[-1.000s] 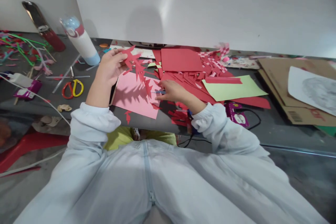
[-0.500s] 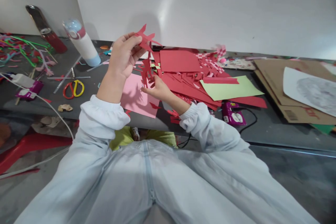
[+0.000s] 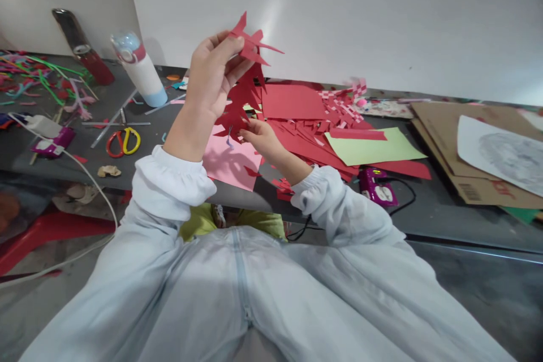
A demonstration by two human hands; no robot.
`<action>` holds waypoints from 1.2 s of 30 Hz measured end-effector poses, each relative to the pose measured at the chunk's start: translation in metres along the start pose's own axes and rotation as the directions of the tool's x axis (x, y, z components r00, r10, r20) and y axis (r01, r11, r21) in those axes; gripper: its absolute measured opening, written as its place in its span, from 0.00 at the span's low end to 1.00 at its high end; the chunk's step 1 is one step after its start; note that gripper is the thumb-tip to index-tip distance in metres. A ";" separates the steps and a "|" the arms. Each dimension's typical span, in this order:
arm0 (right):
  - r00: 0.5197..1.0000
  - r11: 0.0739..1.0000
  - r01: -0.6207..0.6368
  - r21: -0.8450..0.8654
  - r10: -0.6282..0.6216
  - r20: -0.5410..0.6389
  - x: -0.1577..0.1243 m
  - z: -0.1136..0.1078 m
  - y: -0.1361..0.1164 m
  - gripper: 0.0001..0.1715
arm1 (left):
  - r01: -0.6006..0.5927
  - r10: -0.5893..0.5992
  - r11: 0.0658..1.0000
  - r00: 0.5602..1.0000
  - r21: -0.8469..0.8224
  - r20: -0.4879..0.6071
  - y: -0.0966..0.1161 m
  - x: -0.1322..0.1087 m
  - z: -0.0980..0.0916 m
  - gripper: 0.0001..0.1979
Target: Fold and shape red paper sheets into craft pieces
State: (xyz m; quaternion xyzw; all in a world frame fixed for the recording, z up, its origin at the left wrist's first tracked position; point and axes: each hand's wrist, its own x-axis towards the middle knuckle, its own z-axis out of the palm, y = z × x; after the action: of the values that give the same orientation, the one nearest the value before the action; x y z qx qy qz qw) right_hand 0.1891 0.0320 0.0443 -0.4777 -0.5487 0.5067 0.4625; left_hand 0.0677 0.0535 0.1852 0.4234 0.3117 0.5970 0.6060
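My left hand (image 3: 212,70) is raised above the table, pinching the top of a jagged red paper cutout (image 3: 254,48) between thumb and fingers. The cutout hangs down with pointed strips sticking out. At its lower end is my right hand (image 3: 265,138), thumb and fingers close together on the paper's edge; the exact grip is partly hidden. Below both hands lies a pink sheet (image 3: 235,167) with the cutout's shadow and small red scraps on it. Behind the right hand is a pile of red paper strips, with a flat red sheet (image 3: 292,102) on top.
Left are scissors (image 3: 123,142), a white bottle (image 3: 142,73), a dark red bottle (image 3: 87,54), pipe cleaners (image 3: 42,82) and a purple device (image 3: 55,142) with a white cable. Right are a light green sheet (image 3: 377,150), another purple device (image 3: 377,186) and cardboard (image 3: 445,141) under a drawing (image 3: 504,150).
My left hand has lifted the red paper cutout higher and a little to the right. My right hand has shifted slightly right and its fingers have come closer together.
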 end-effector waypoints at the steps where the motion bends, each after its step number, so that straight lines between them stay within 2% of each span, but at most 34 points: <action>1: 1.000 0.999 -0.022 0.031 0.022 0.015 -0.002 0.000 -0.002 0.07 | -0.005 0.005 1.000 1.000 -0.001 -0.004 0.000 0.000 0.000 0.12; 5: 0.992 0.984 -0.114 0.136 0.105 0.073 -0.010 -0.002 -0.008 0.07 | -0.018 0.019 1.000 0.998 0.011 -0.052 -0.005 0.007 -0.004 0.10; 11: 0.973 0.950 -0.205 0.236 0.172 0.152 -0.020 -0.010 -0.010 0.13 | 0.021 -0.013 0.998 0.992 0.061 -0.128 -0.016 0.021 -0.022 0.13; 20: 0.959 0.926 -0.249 0.284 0.193 0.209 -0.033 -0.014 -0.022 0.09 | 0.022 -0.009 0.995 0.992 0.100 -0.126 -0.035 0.032 -0.045 0.12; 27: 0.937 0.902 -0.324 0.284 0.265 0.228 -0.037 -0.013 -0.023 0.11 | 0.035 -0.012 0.984 0.991 0.175 -0.135 -0.047 0.037 -0.062 0.11; 36: 0.931 0.883 -0.353 0.308 0.299 0.210 -0.039 -0.013 -0.016 0.11 | 0.064 -0.049 0.992 0.990 0.107 -0.134 -0.050 0.034 -0.068 0.12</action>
State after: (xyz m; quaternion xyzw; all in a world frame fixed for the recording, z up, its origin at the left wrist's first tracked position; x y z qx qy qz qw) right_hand 0.2052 -0.0060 0.0603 -0.4348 -0.3989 0.7004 0.4015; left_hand 0.0337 0.1003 0.1151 0.4073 0.3955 0.5877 0.5764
